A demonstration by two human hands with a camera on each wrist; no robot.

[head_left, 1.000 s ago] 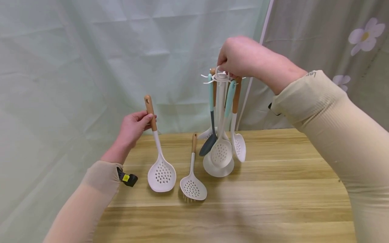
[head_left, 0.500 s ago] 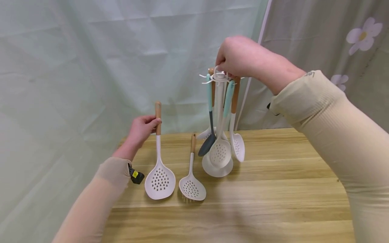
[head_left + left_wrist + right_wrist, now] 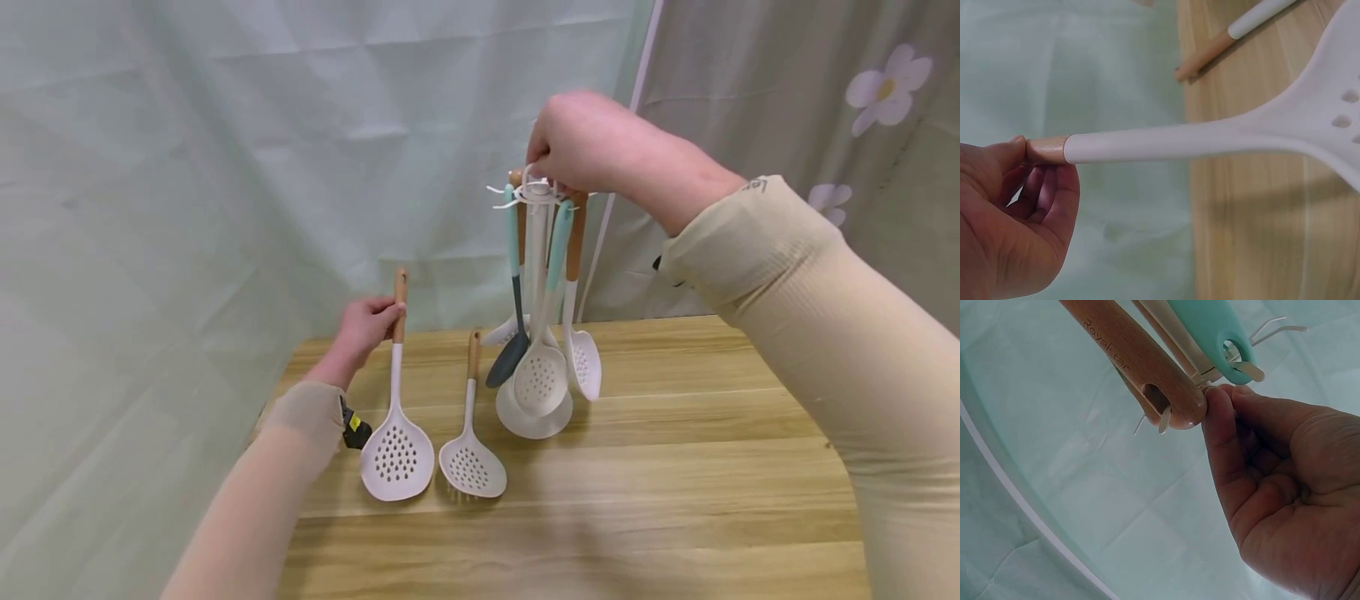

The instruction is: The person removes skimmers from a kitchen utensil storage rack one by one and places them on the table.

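Left hand (image 3: 365,327) pinching wooden handle of slotted skimmer (image 3: 397,454), bowl resting on table (image 3: 675,467).
Likely light, stiff, top-heavy at bowl; best gripped on dry wood, not smooth white neck. Right hand (image 3: 581,142) gripping top of hanging rack (image 3: 534,193). Second skimmer (image 3: 471,467) just beside; open room toward near edge.

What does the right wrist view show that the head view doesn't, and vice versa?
Only the right wrist view: the hang hole in the wooden handle with a rack prong through it, and lettering on the wood.
Only the head view: the left hand gripping a slotted skimmer by its handle, a second skimmer lying on the table, and the rack's base.
Both: the right hand pinching the top of the utensil rack, and a teal handle.
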